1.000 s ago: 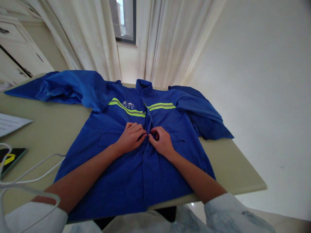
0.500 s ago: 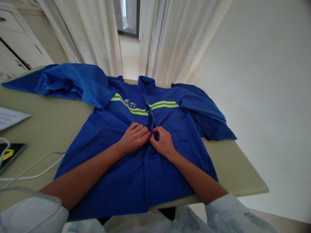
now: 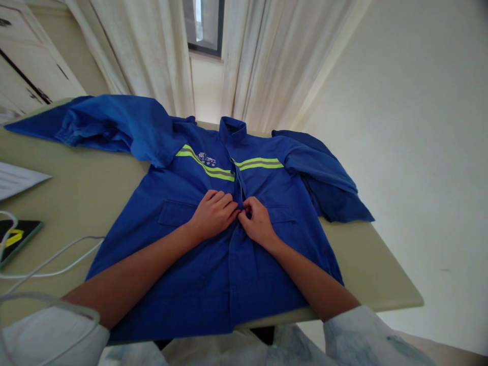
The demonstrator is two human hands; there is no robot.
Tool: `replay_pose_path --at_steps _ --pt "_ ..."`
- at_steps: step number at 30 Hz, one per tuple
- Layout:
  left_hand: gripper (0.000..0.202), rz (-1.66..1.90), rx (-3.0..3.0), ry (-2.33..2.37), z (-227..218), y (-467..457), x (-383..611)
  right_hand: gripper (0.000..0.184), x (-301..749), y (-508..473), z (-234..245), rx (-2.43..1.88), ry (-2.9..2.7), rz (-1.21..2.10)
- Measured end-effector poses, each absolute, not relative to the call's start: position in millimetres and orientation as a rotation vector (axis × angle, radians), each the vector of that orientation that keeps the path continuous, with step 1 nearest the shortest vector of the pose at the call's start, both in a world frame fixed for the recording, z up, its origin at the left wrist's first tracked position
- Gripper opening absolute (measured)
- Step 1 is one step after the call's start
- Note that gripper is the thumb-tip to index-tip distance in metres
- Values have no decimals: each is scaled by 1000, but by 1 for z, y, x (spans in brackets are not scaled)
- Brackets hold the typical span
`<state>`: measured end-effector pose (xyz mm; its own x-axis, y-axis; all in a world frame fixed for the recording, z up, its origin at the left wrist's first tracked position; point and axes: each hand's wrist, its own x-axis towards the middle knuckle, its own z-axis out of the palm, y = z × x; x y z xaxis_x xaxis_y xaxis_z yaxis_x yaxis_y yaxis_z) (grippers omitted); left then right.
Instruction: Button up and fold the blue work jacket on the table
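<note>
A blue work jacket [image 3: 206, 269] lies front up, its collar pointing away from me and its sleeves spread to both sides. Yellow-green reflective stripes [image 3: 261, 163] cross the chest, with a white logo on the left. Around the middle of the button placket [image 3: 237, 185], my left hand [image 3: 215, 212] and my right hand [image 3: 257, 219] meet, fingertips almost touching. Both pinch the placket's edges. The upper part of the front gapes a little above them. Fingers hide whatever button is between them.
Beneath the jacket is a pale green table [image 3: 366, 264]. At the left are a paper sheet [image 3: 19, 179], a dark flat item with a yellow mark [image 3: 23, 236] and white cables [image 3: 57, 274]. Curtains [image 3: 152, 56] hang behind; a white wall [image 3: 419, 127] rises at the right.
Both hands stay at the same spot on the placket, with the fingers slightly shifted and the right fingertips drawn closer in. The whole view has moved a little.
</note>
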<state>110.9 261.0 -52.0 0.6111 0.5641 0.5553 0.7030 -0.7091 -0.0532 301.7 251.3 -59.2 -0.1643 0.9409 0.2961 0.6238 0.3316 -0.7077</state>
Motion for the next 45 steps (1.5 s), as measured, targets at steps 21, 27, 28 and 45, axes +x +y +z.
replay_pose_path --at_steps 21,27,28,45 --pt "22 -802 -2725 -1000 -55 261 109 11 306 252 -58 -1372 -1856 599" --pt "21 -895 -2823 -1219 -55 264 109 15 304 250 -52 -1349 -1965 473" --pt "20 -917 -2845 -1266 -56 265 109 15 304 250 -51 -1349 -1982 456" --pt "20 -835 -2958 -1310 -62 271 109 7 313 251 -57 -1227 -2199 533"
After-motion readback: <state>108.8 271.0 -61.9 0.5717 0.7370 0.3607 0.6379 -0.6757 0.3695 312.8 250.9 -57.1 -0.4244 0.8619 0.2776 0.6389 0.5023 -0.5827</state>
